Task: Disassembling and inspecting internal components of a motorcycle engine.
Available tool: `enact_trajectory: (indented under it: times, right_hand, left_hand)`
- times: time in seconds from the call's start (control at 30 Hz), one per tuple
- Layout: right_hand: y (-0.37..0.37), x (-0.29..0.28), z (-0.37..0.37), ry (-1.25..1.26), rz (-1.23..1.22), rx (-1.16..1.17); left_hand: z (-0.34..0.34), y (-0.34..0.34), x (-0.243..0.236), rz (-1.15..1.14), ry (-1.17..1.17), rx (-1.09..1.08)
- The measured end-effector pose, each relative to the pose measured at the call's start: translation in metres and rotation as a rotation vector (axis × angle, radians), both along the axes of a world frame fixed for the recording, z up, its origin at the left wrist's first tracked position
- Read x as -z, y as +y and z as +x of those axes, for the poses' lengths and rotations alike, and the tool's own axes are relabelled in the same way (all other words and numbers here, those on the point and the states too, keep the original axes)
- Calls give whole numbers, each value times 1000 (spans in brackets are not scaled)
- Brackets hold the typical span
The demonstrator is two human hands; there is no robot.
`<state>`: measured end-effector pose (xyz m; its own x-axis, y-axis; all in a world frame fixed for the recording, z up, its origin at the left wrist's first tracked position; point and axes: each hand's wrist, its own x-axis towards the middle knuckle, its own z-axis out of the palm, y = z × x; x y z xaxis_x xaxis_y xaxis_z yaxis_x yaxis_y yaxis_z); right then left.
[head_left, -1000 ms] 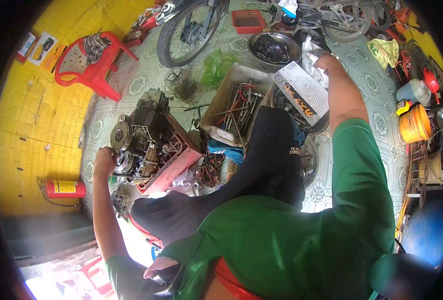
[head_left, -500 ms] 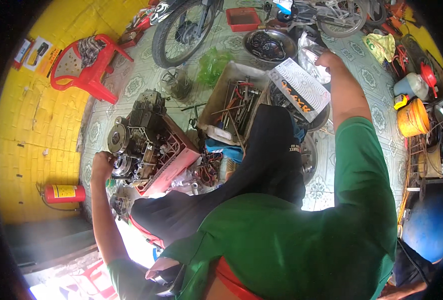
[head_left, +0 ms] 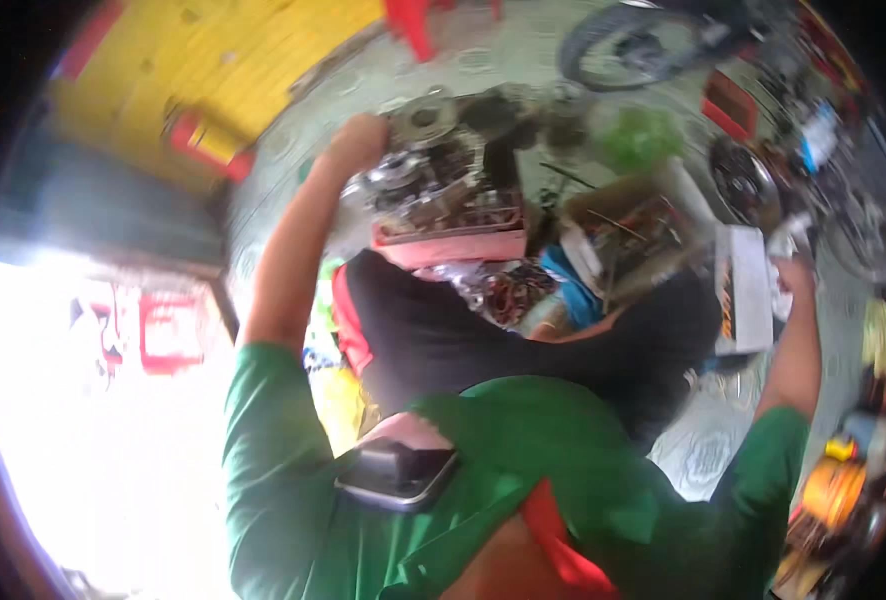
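The picture is smeared by motion. My left hand [head_left: 360,143] is at the left side of a greasy motorcycle engine [head_left: 443,165], its fingers too blurred to make out. The engine rests on a red crate [head_left: 453,248] in front of my knees. Far out to the right, my right hand [head_left: 796,275] is closed on a crumpled, pale plastic bag [head_left: 789,238]. Beside that bag lies a flat white box [head_left: 748,300] with dark and orange print. A grey bin of hand tools [head_left: 698,190] stands between the engine and the box.
Behind the bin sit a green plastic bag [head_left: 643,138], a red tray [head_left: 729,105] and a metal basin of parts [head_left: 743,180]. A motorcycle wheel [head_left: 628,50] is at the back. A fire extinguisher [head_left: 208,145] hangs on the left wall; an orange bucket [head_left: 831,490] stands at right.
My view has swung left, so everything appears shifted right and a bright doorway shows at left. My left hand stays by the engine and my right hand at the plastic bag.
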<state>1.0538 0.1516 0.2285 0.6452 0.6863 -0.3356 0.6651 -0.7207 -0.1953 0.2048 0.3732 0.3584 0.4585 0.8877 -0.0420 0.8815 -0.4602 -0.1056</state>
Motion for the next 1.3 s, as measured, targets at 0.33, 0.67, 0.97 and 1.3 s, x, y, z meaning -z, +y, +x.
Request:
enact_trajectory:
  times: [0.33, 0.67, 0.97, 1.3]
  right_hand:
    - [40, 77, -212, -17, 293, -285]
    - [48, 100, -182, -3, 499, -349]
    - [37, 100, -204, 21, 170, -596]
    - [33, 41, -259, 162, 187, -257]
  left_hand:
    - [-43, 6, 23, -26, -638, -120]
    - [-111, -37, 110, 31, -2063, -830]
    - [-123, -21, 121, -306, -1681, -820]
    - [-108, -23, 109, -477, -1641, -718]
